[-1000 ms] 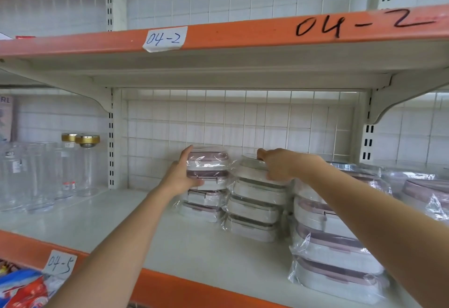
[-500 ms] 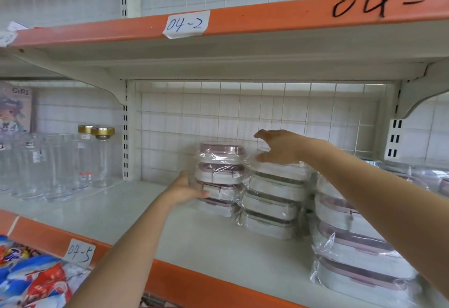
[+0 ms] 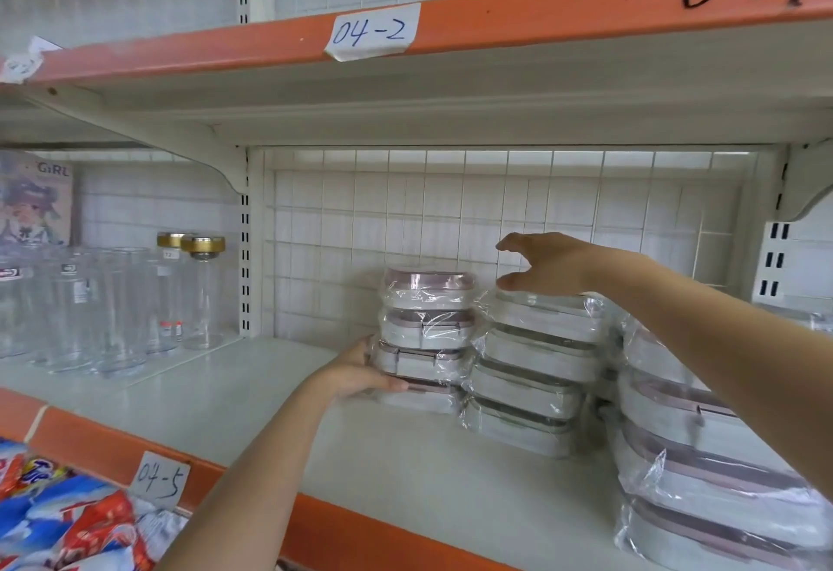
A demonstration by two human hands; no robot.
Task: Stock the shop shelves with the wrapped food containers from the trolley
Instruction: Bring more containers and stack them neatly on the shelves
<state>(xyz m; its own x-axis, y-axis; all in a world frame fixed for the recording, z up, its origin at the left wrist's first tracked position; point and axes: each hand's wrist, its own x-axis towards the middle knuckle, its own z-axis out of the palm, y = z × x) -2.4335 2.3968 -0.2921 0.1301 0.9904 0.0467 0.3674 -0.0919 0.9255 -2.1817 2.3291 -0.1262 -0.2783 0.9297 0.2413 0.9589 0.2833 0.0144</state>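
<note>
While the left hand [image 3: 356,372] grips the lower left side of a four-high stack of wrapped containers [image 3: 426,336] at the back of the shelf [image 3: 252,394], the right hand [image 3: 547,264] hovers spread and empty just above the neighbouring stack [image 3: 536,372]. A larger wrapped stack [image 3: 703,471] stands to the right — glass tumblers [image 3: 90,309] line the bay to the left.
</note>
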